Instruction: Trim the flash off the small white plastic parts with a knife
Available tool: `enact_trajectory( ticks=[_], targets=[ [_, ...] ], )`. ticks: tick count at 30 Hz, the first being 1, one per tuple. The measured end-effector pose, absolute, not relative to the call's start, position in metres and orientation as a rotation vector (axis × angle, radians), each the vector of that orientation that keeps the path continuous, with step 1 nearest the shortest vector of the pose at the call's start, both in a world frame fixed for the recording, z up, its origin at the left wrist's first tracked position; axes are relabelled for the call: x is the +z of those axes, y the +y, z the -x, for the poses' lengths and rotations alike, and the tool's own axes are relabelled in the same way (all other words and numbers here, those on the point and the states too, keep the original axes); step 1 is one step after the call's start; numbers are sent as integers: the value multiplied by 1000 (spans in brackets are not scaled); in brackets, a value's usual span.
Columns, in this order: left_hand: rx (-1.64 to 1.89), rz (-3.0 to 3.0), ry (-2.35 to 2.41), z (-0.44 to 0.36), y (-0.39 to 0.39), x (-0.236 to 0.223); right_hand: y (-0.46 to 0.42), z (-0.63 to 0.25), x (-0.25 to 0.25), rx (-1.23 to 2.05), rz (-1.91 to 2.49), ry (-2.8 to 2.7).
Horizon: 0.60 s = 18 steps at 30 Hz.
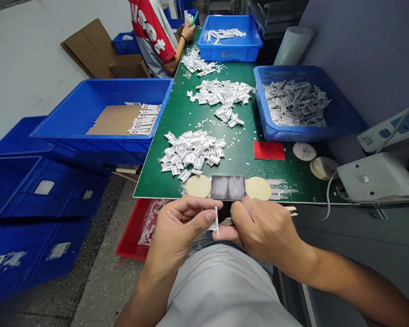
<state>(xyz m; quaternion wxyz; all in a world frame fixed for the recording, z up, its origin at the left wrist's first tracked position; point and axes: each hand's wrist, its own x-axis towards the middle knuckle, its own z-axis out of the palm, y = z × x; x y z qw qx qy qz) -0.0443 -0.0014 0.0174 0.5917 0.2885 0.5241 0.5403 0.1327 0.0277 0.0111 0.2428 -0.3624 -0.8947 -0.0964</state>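
My left hand (182, 225) pinches a small white plastic part (216, 221) upright between thumb and fingers, just in front of the table's near edge. My right hand (262, 225) is closed around a knife with a flat grey blade (227, 221); its pale handle end (291, 210) sticks out on the right. The blade lies close to the white part, and my right thumb reaches under it. Whether blade and part touch, I cannot tell. Beyond my hands, a pile of similar white parts (192, 152) covers the near left of the green table (245, 136).
Two dark abrasive-looking pads (227, 187) lie between pale round discs (198, 186) at the edge. A blue basket of parts (310, 131) stands right, near a power strip (391, 127). Blue bins (102, 86) line the left; a red tray (127, 245) sits below. A co-worker (157, 41) works behind.
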Motion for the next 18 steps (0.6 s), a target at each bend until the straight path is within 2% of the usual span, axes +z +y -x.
enact_trajectory(
  ticks=[13,16,18],
  targets=[
    [1256,-654,1260,43,-1,17,25,-132,7,-243,960,-2421],
    [1265,-693,1269,41,-1,17,27,-133,3,-32,895,-2413],
    [1283,-738,1310,39,-1,17,28,-132,1,323,841,-2371]
  ],
)
